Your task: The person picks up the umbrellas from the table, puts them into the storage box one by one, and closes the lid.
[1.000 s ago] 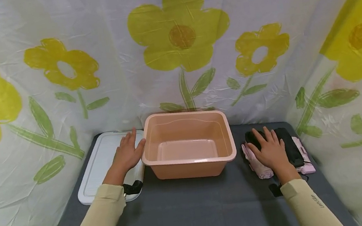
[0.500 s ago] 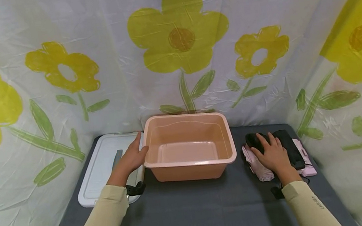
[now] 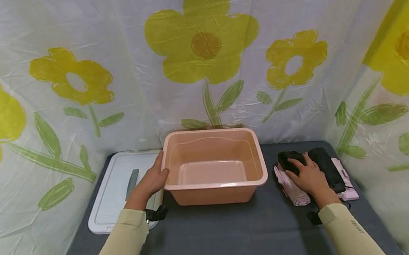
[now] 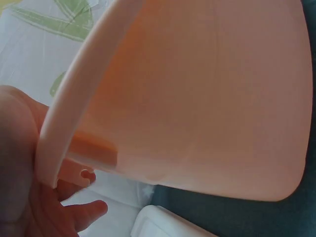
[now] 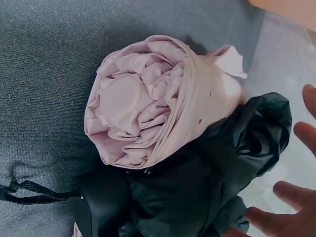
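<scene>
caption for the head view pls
Left hand holding a peach basin, right hand over pink bundles and black bundles on a grey tabletop.

place: small screened nook, whether in a home or a workplace I cannot tell | surface: one dark grey table | walls: white sheeting, bearing large yellow flowers with green stems, hangs along the table's far, left and right edges, close to its far corners

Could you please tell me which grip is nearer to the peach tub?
Left. The left grip is at the left side of the peach tub; the right grip is well to its right, by the black bundles.
</scene>
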{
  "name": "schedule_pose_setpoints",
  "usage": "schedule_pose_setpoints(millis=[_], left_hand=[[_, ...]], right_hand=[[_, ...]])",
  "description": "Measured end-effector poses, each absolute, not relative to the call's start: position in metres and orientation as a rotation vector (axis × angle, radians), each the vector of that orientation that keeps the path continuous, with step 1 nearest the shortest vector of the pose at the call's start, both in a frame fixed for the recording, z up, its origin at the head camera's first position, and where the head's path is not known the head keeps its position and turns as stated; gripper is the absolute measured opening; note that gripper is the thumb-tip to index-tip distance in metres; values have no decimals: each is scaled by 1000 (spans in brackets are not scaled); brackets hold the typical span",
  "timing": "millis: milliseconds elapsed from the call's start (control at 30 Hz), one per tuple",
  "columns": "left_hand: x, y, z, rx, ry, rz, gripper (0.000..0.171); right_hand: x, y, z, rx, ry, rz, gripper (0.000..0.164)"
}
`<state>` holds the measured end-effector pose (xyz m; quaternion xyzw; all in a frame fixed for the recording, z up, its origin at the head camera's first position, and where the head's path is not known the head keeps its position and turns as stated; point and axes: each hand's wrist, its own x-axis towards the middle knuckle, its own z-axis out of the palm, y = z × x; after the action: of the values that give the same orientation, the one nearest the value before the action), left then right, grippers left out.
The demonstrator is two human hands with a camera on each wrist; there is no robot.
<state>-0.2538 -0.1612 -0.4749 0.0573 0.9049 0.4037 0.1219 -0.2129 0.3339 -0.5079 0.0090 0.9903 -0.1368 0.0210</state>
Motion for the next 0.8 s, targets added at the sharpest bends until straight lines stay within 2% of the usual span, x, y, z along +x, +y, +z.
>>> schedule_pose_setpoints(millis=[333, 800], left_hand=[[-251, -163, -473, 168, 2625, 1241, 70], [-242, -167, -469, 83, 2606, 1278, 70]], right_hand=[[-219, 338, -511, 24, 3006, -418, 52], [-233, 343, -513, 11, 2887, -408, 52]])
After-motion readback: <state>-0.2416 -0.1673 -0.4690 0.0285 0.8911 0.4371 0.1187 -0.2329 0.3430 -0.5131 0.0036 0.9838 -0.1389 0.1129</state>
